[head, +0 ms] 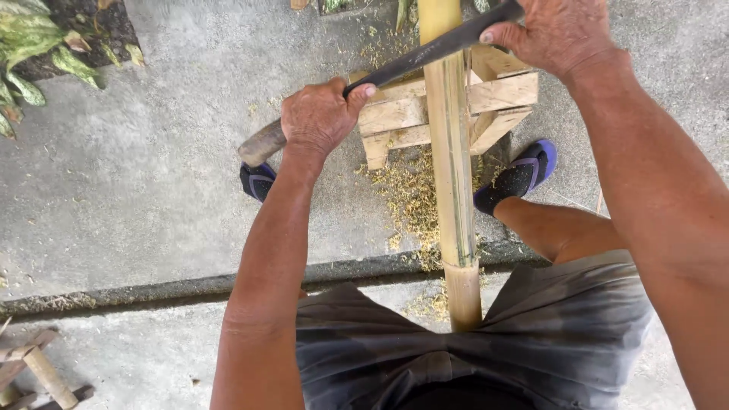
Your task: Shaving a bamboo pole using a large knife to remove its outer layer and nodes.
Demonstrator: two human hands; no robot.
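Concrete floor [152, 175], both hands [323, 118] gripping blade [425, 53] across bamboo pole [452, 167]

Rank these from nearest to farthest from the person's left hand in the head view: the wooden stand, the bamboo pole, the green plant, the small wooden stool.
From the left hand:
1. Wooden stand, just to its right, under the blade.
2. Bamboo pole, further right, lying over the stand.
3. Green plant, far off at the top left corner.
4. Small wooden stool, bottom left corner.

1. Green leafy plant [30, 45] at 10 o'clock, in dark soil.
2. Pale shavings [410, 199] strewn on the concrete floor [152, 190], centre.
3. Blue sandals [521, 176] at 2 o'clock.
4. Small wooden pieces [38, 370] at 8 o'clock.
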